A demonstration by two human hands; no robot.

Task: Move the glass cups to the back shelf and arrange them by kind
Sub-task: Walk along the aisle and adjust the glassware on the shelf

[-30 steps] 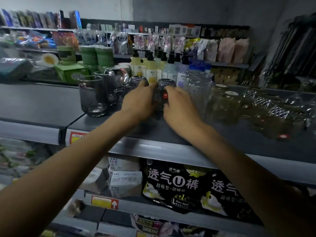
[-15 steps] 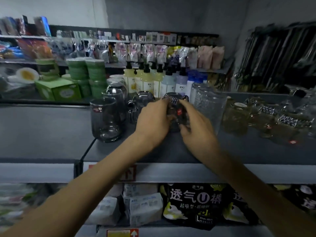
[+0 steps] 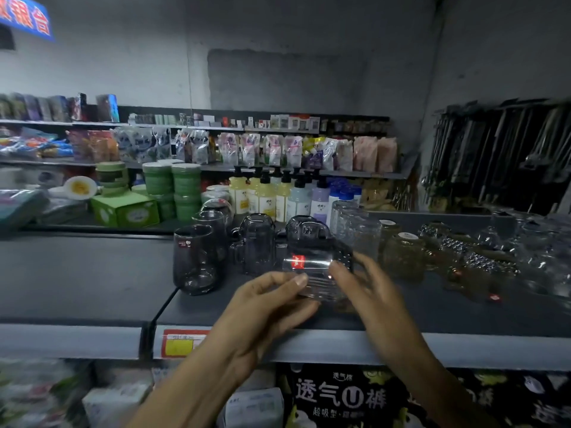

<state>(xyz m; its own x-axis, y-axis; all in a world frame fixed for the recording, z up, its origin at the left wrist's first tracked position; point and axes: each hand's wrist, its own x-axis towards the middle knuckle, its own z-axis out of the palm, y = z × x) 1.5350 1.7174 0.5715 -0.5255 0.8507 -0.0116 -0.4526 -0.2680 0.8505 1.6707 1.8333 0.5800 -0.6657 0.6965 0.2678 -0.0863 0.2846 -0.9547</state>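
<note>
A clear ribbed glass cup (image 3: 318, 274) with a red sticker is just above the front of the dark shelf top (image 3: 92, 273). My left hand (image 3: 265, 307) grips it, thumb on top and fingers underneath. My right hand (image 3: 367, 291) is blurred, and its outstretched fingers touch the cup's right side. Behind the cup stand two upturned clear mugs (image 3: 304, 233) (image 3: 258, 244). Smoky tumblers (image 3: 193, 259) stand to the left.
Tall textured glasses (image 3: 355, 227), amber jars (image 3: 401, 256) and diamond-patterned cups (image 3: 466, 257) crowd the right of the shelf top. Pump bottles (image 3: 265, 196) and green tubs (image 3: 185, 183) stand on the shelf behind. A price tag (image 3: 180, 342) sits on the shelf's front rail.
Both hands have drawn back from the upturned mug toward the shelf's front edge. A ribbed cup with a red sticker is now between them. The view has tilted upward.
</note>
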